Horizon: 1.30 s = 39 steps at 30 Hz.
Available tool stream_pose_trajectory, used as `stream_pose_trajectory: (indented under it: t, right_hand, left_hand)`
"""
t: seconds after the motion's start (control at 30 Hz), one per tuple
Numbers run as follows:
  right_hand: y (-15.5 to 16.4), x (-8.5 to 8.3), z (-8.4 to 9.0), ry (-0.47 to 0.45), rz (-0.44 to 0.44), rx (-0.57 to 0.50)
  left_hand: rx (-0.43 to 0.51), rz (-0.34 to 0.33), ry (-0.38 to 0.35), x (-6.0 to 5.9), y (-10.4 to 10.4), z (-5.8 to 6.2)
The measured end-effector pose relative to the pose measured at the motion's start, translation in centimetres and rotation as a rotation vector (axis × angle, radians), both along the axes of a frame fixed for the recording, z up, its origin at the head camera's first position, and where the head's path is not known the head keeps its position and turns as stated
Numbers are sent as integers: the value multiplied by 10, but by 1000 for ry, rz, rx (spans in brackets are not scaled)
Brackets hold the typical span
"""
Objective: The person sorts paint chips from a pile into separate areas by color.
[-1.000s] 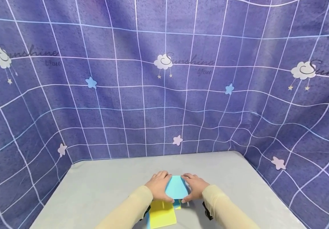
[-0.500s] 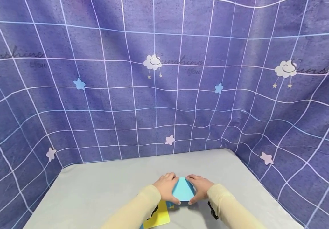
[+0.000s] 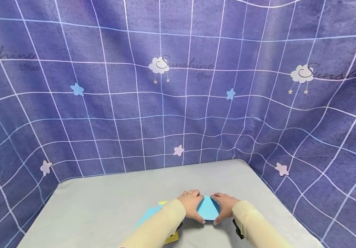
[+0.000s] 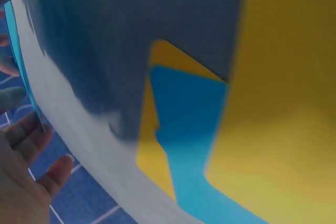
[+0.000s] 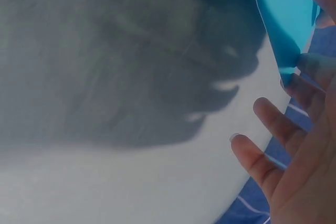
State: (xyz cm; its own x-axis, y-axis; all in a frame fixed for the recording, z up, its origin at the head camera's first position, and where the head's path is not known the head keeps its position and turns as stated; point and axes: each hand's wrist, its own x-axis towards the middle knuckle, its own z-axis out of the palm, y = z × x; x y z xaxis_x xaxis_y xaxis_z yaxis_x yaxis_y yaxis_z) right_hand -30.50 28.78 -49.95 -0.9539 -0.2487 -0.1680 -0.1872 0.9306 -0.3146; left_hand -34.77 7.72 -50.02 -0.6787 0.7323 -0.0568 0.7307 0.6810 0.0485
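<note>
Head view has you holding the folded blue paper [image 3: 208,208] just above the grey table [image 3: 103,199], near its 6 o'clock edge. Your left hand [image 3: 191,204] pinches its 9 o'clock side and your right hand [image 3: 226,206] its 3 o'clock side, fingers curled on the edges.

My guess at what goes wrong: squeeze unevenly and the fold buckles or springs open, or it slips out of one pinch since you're only gripping thin edges.

Left wrist view shows what the head cam mostly hides under your sleeve: the yellow sheet [image 4: 283,77] with another blue sheet [image 4: 186,114] lying on it. Right wrist view only gets the paper's edge at your fingertips [image 5: 310,66], and it's blurry.
</note>
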Motion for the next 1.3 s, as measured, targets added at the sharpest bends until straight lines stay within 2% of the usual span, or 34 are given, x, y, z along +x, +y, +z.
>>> stream_pose_trajectory:
  t: [0.13,0.3,0.6,0.8,1.0,1.13,1.3]
  right_hand:
    - [9,3,-3,-16,-27,-14]
    - [17,7,-8,-47,-64,-23]
    - [21,13,-15,-100,-70,-8]
    - [24,14,-14,-97,-87,32]
    - [25,12,-20,-115,-86,51]
    - [25,10,-24,-120,-80,61]
    - [25,10,-20,-110,-76,71]
  left_hand:
    - [-29,-16,2,0,11,-1]
    - [-53,-31,-4,0,22,-9]
    - [-60,-54,-66,2,30,-20]
    - [-62,-59,-64,1,38,-25]
    - [-76,-63,-74,4,39,-26]
    - [-58,-73,-81,-2,39,-37]
    - [-49,-90,-89,-5,38,-36]
